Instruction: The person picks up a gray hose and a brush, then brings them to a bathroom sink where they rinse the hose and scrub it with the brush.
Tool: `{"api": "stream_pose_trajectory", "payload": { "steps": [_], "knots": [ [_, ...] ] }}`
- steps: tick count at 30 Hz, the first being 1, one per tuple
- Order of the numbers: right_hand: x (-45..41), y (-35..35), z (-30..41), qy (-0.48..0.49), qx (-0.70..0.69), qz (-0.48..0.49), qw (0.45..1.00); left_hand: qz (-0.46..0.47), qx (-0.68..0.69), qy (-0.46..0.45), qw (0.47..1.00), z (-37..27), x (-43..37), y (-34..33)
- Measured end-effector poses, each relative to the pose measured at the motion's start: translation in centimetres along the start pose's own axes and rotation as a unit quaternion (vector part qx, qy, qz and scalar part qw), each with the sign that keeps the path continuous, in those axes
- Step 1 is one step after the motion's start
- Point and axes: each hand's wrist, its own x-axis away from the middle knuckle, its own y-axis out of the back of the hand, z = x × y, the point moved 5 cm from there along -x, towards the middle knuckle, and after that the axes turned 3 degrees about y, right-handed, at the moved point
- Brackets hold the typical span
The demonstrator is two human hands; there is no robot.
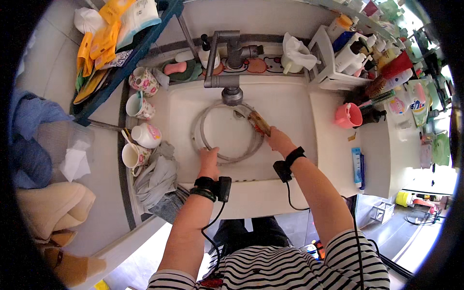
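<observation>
A round translucent ring-shaped piece, perhaps the rim of a clear lid or container, lies in the white sink basin below the grey faucet. My left hand grips its near left edge. In my right hand is a wooden-backed scrubbing brush with some red along its side. The brush meets the ring's upper right part, where a brownish patch shows. Its bristles are mostly hidden. I cannot tell whether water is flowing.
Floral mugs and a grey cloth line the left side. Behind the basin are a soap dish and a pump bottle. A pink cup, toothpaste tube and white bottle rack stand right. Cables hang from both wrists.
</observation>
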Motion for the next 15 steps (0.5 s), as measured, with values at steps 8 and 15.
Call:
{"api": "stream_pose_trajectory", "payload": {
  "steps": [8,15],
  "knots": [
    [1.0,-1.5,2.8,-0.001,-0.177,0.115,0.977,0.002,0.047,-0.213,0.976,-3.6,1.7,1.2],
    [0.8,-3.9,4.2,-0.001,-0.117,0.143,0.983,-0.319,-0.235,-0.249,0.884,-2.6,3.8,3.6]
  ]
}}
